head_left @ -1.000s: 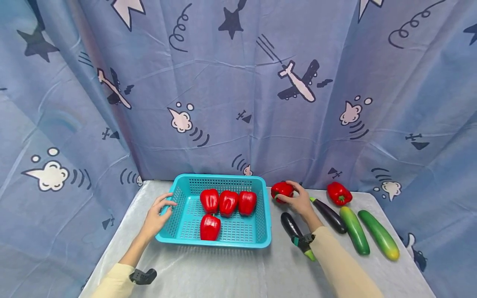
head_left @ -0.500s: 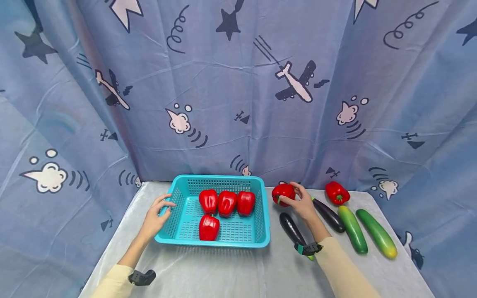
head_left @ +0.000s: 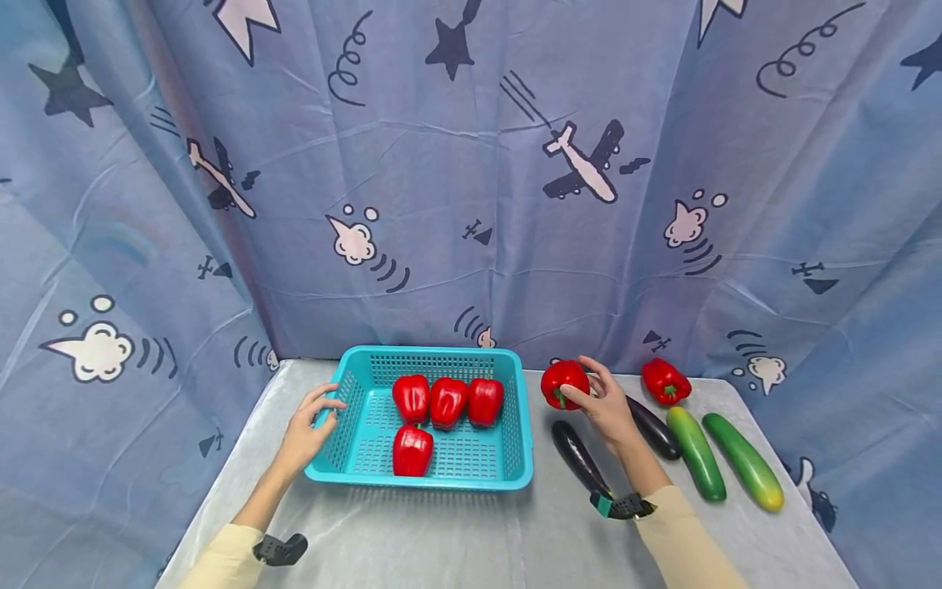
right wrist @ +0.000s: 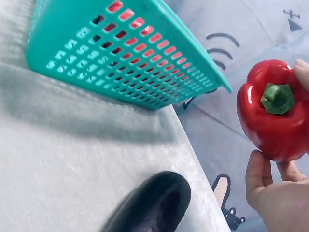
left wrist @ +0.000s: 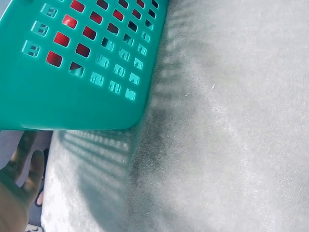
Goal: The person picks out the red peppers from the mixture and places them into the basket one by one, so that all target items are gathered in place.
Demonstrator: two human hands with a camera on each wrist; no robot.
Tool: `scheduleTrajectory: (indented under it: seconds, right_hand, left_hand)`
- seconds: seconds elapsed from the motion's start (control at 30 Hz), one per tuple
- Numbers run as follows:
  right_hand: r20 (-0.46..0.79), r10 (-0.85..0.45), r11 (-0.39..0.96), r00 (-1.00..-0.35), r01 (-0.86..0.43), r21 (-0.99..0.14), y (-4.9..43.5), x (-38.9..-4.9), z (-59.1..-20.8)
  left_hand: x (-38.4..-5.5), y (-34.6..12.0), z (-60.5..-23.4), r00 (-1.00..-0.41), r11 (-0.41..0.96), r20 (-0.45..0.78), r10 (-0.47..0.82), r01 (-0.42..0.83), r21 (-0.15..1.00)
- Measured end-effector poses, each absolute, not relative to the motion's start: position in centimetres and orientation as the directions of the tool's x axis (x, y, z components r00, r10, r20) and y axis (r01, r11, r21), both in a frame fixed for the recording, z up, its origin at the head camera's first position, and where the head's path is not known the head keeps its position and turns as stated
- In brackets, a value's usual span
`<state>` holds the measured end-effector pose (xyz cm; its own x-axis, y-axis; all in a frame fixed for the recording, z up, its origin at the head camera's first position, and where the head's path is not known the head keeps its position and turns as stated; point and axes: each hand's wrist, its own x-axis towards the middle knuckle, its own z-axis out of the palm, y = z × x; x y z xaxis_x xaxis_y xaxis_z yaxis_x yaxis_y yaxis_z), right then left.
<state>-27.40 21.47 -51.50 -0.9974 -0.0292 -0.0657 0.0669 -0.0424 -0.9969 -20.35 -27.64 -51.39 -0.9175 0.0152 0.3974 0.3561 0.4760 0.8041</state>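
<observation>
My right hand [head_left: 609,411] grips a red bell pepper [head_left: 562,383] to the right of the blue-green basket [head_left: 419,483]. In the right wrist view, thumb and fingers pinch the bell pepper [right wrist: 270,123] from opposite sides, its green stem facing the camera, with the curtain behind it. My left hand [head_left: 309,429] is at the basket's left rim, fingers loosely bent and holding nothing. The left wrist view has part of the left hand [left wrist: 17,193] just past the basket's edge [left wrist: 72,113]. Several red bell peppers [head_left: 448,402] lie inside the basket.
Below the held pepper lies a dark eggplant [head_left: 577,454], partly under the right wrist. Farther right are another eggplant [head_left: 655,429], two green zucchini-like vegetables [head_left: 697,454] and a red bell pepper [head_left: 666,382]. A patterned blue curtain [head_left: 441,204] hangs behind the table [head_left: 412,540].
My right hand has raised the bell pepper and shifted it slightly right, turning its stem more toward the head camera. The left hand and basket have stayed in place.
</observation>
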Motion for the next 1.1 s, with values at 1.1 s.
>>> scheduleTrajectory:
  seconds: [1.1]
  right_hand:
    - [0.127,-0.256,-0.206,-0.958,-0.075,-0.976,16.7,-24.0,-49.3]
  left_hand:
    - [-21.5,-28.5,-54.0,-0.911,0.487,0.413,0.012,0.366,0.793]
